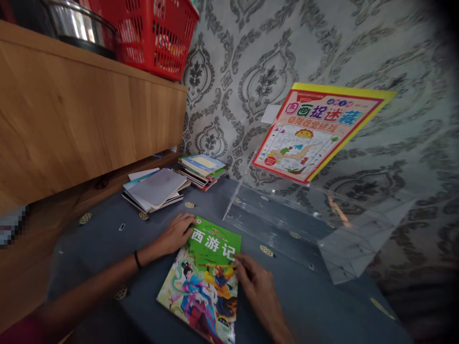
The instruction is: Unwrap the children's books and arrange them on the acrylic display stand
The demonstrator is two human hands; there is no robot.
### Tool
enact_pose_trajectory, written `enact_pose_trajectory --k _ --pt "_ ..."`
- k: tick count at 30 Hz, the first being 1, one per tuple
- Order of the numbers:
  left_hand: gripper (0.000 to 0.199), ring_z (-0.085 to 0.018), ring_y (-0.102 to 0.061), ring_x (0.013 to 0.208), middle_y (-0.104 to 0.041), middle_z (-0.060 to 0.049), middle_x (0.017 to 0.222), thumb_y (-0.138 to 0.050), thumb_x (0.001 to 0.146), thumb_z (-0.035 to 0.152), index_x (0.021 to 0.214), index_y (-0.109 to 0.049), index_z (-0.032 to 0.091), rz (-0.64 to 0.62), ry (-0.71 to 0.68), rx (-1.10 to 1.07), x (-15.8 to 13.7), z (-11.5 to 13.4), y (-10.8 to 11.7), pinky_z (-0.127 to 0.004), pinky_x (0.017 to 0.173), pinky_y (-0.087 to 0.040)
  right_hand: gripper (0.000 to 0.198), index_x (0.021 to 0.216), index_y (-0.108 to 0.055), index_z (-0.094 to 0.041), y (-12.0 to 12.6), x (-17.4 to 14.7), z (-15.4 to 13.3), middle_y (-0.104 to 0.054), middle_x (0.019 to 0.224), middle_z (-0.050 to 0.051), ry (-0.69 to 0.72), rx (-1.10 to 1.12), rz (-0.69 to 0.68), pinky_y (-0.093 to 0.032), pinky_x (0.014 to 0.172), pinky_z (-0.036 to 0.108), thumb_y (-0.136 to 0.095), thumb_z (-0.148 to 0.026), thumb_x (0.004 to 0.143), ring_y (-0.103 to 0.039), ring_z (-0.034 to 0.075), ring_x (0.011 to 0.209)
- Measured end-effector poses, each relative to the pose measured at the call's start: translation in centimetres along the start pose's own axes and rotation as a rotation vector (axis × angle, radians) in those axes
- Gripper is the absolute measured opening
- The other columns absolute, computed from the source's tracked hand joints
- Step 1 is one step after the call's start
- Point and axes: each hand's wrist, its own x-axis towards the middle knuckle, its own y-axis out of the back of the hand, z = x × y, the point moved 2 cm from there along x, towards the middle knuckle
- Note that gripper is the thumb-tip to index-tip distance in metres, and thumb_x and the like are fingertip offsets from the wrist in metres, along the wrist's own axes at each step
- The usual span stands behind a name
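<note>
Touching the green book (211, 258) at eleven and three o'clock are the left hand (177, 234) and right hand (257, 282); from here I can't tell whether either grips it. It lies on the table (297, 303), with a loose book pile (158, 187) at eleven, a neater pile (202, 169) at twelve and a red book (308, 136) on a clear stand (349, 248) toward one.

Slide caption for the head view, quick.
Left hand and right hand at opposite edges of an illustrated book on a grey table.

The book (204, 282) lies on the table (308, 301), stacks (158, 188) behind.
</note>
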Motion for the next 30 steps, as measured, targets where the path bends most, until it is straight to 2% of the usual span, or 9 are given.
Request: enact_pose_trajectory --k 4,8,11,15,19,22,24,27,30 --pt "0.021 -0.025 -0.060 0.103 -0.069 -0.008 0.104 -0.047 0.086 0.018 0.096 -0.065 0.022 -0.009 -0.055 -0.037 2.5 -1.0 -0.1 -0.036 0.096 -0.045 0.020 0.094 -0.078 -0.027 -3.2 0.5 -2.3 -0.076 0.084 0.007 0.255 -0.088 -0.099 -0.053 0.077 0.040 -0.062 -0.036 0.088 -0.069 0.027 0.077" --pt "0.019 -0.025 -0.061 0.097 -0.069 -0.009 0.096 -0.047 0.087 0.019 0.091 -0.066 0.021 -0.001 -0.075 0.004 4.3 -2.1 -0.8 -0.036 0.093 -0.047 0.033 0.121 -0.071 -0.026 -6.9 1.6 -4.0 -0.071 0.124 0.010 0.530 -0.191 -0.331 -0.045 0.106 0.047 -0.058 -0.025 0.091 -0.063 0.029 0.118" --pt "0.019 -0.025 -0.061 0.098 -0.069 -0.009 0.095 -0.046 0.089 0.018 0.090 -0.065 0.020 0.003 -0.091 0.050 4.7 -2.7 -1.3 -0.037 0.094 -0.047 0.041 0.133 -0.063 -0.022 -8.7 2.4 -4.1 -0.063 0.139 0.012 0.609 -0.327 -0.447 -0.037 0.116 0.050 -0.059 -0.025 0.093 -0.054 0.028 0.133" --pt "0.021 -0.022 -0.061 0.102 -0.068 -0.009 0.103 -0.044 0.091 0.013 0.098 -0.063 0.018 0.005 -0.102 0.129 4.3 -2.4 -1.0 -0.035 0.095 -0.048 0.043 0.140 -0.056 -0.018 -9.4 2.8 -3.4 -0.057 0.145 0.014 0.660 -0.489 -0.462 -0.034 0.119 0.052 -0.053 -0.027 0.098 -0.048 0.026 0.139" --pt "0.023 -0.026 -0.058 0.105 -0.065 -0.010 0.104 -0.041 0.096 0.012 0.101 -0.062 0.018 0.047 -0.099 0.303 3.5 -0.3 1.9 -0.042 0.098 -0.045 0.044 0.142 -0.054 -0.018 -9.3 2.8 -3.2 -0.054 0.148 0.013 0.661 -0.533 -0.477 -0.034 0.120 0.052 -0.052 -0.026 0.099 -0.046 0.026 0.141" --pt "0.022 -0.032 -0.056 0.113 -0.062 -0.015 0.118 -0.049 0.095 0.016 0.114 -0.061 0.017 0.126 -0.020 0.759 2.8 1.2 5.2 -0.050 0.097 -0.044 0.044 0.141 -0.055 -0.018 -9.3 2.8 -3.3 -0.053 0.149 0.013 0.633 -0.549 -0.500 -0.033 0.120 0.053 -0.053 -0.025 0.098 -0.044 0.026 0.142" --pt "0.037 -0.041 -0.051 0.124 -0.057 -0.021 0.132 -0.060 0.091 0.021 0.127 -0.056 0.012 0.138 0.121 0.952 2.2 1.3 7.2 -0.057 0.099 -0.042 0.044 0.141 -0.055 -0.016 -9.4 2.8 -3.5 -0.052 0.149 0.014 0.617 -0.561 -0.508 -0.032 0.120 0.055 -0.053 -0.024 0.098 -0.044 0.027 0.142" --pt "0.036 -0.044 -0.052 0.124 -0.060 -0.024 0.129 -0.059 0.092 0.022 0.126 -0.057 0.008 0.019 0.307 1.026 1.6 0.0 9.4 -0.057 0.096 -0.045 0.044 0.141 -0.055 -0.013 -9.4 2.7 -3.8 -0.052 0.150 0.016 0.607 -0.566 -0.511 -0.032 0.120 0.056 -0.053 -0.025 0.099 -0.044 0.027 0.142" --pt "0.027 -0.034 -0.064 0.109 -0.070 -0.018 0.113 -0.044 0.100 0.025 0.113 -0.064 0.012 -0.049 0.339 0.910 1.7 -1.4 11.5 -0.044 0.089 -0.050 0.044 0.140 -0.055 -0.012 -9.3 2.7 -4.2 -0.051 0.150 0.016 0.602 -0.572 -0.524 -0.031 0.120 0.056 -0.053 -0.025 0.099 -0.044 0.027 0.142"
